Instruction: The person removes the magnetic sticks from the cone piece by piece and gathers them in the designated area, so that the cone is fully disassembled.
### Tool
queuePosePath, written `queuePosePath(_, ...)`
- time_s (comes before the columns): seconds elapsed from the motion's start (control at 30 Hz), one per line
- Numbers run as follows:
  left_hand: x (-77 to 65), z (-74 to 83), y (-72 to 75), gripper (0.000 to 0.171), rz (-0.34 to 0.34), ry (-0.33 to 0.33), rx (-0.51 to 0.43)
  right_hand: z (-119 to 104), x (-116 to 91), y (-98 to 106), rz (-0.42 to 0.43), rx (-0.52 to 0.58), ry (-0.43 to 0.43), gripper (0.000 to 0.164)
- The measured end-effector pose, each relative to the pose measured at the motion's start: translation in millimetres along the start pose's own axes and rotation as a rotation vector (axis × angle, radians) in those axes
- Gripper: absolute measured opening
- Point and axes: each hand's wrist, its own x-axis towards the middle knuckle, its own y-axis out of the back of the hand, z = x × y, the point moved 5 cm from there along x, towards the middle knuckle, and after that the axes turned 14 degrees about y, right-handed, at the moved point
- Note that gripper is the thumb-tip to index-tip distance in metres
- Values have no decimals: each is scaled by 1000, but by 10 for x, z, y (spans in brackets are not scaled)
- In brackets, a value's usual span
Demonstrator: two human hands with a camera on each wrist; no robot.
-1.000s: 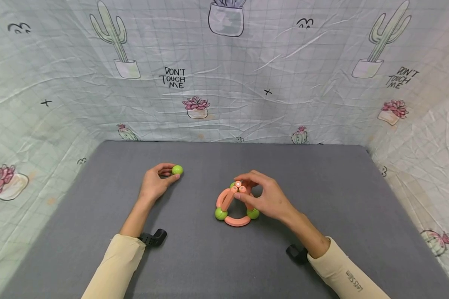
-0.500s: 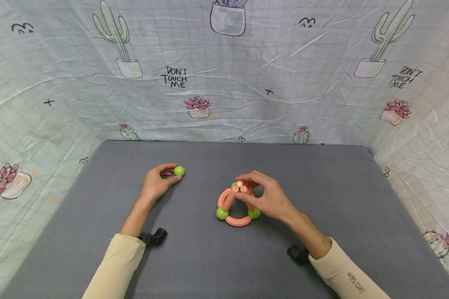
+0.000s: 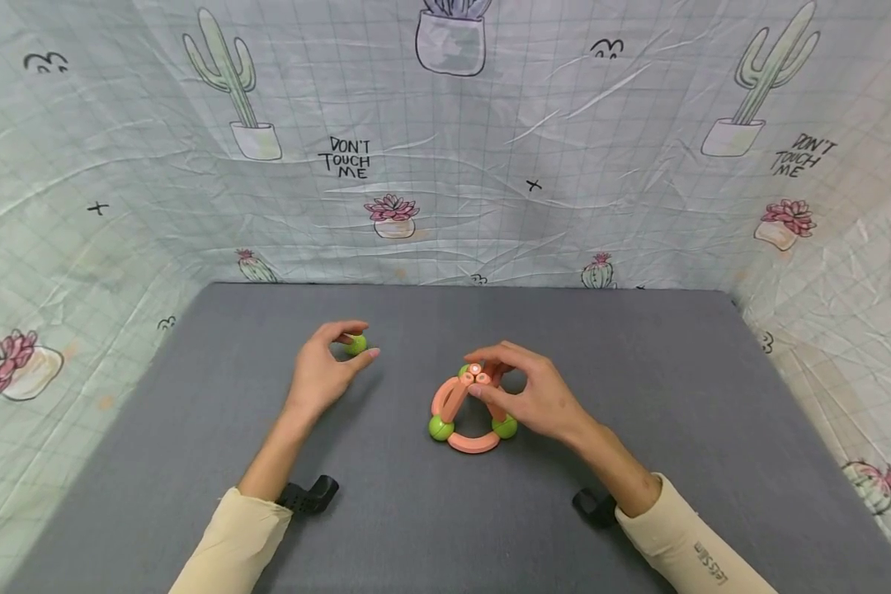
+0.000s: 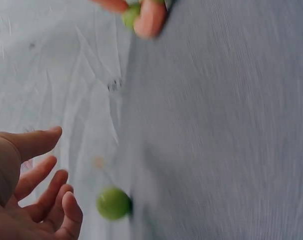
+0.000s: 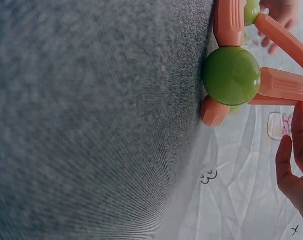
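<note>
My left hand is around a loose green ball on the grey table, thumb and fingers spread. In the left wrist view the ball sits apart from the fingers. To the right stands a frame of orange rods and green balls. Curved orange rods join its green corner balls, and straight orange rods lean together to a top of bare ends. My right hand pinches those upper ends with thumb and fingers; the far ball is partly hidden.
A grey table lies under both hands. Behind it and at both sides hangs a pale cloth printed with cacti. Each wrist wears a black camera band.
My left hand has let go of the green ball; its thumb and fingers have spread and reached slightly forward past it. The right hand keeps its hold on the rods.
</note>
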Motion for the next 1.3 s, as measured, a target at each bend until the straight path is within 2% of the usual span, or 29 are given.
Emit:
queuePosePath(0.17,-130,196,-86,42,-64,-55,-48,-9,1,5,-8,9,-3,32)
queuePosePath(0.6,-319,387,-248,37,-202,-80,-136,-1,20,31,-15,8,-25,31)
queuePosePath(0.83,-455,396,-400,37,-298,-84,-179,23,-46,3,-37,-5,-73,30)
queuePosePath(1.0,-540,387,-507,40,-361,-112,-189,42,-76,-6,-42,-8,-93,32)
queuePosePath(1.3,-576,403,-587,36,-394,-109,-236,31,-47,-2,-32,3,-82,33)
